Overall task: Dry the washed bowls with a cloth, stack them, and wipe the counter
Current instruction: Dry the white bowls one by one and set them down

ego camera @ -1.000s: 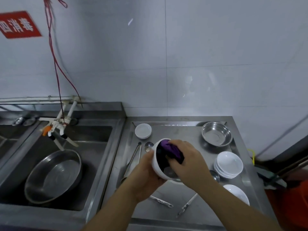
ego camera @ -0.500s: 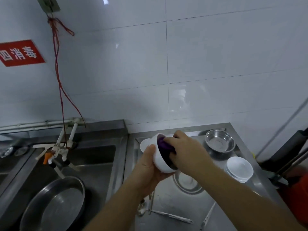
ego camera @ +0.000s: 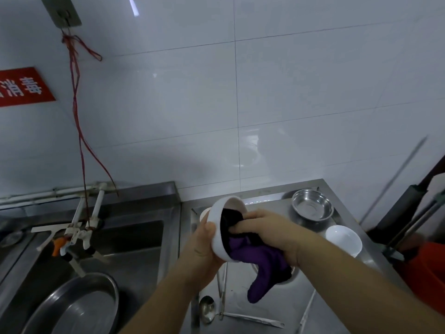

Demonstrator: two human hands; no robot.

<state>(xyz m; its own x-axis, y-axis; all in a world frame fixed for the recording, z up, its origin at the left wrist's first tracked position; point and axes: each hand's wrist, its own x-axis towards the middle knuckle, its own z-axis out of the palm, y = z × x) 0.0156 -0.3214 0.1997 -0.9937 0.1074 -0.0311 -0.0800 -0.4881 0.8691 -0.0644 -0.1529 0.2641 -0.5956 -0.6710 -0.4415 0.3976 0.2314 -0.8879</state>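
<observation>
Hands (ego camera: pixel 240 239) — round bowl (ego camera: pixel 220 227), soft cloth (ego camera: pixel 260 263)

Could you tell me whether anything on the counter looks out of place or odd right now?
Nothing looks spilled or broken. The only untidy part is loose utensils: a ladle and tongs lie scattered on the steel counter below the held white bowl.

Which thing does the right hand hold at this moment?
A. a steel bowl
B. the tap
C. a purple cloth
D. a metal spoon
C: the right hand grips the purple cloth and pushes it into the white bowl that the left hand holds tilted.
</observation>
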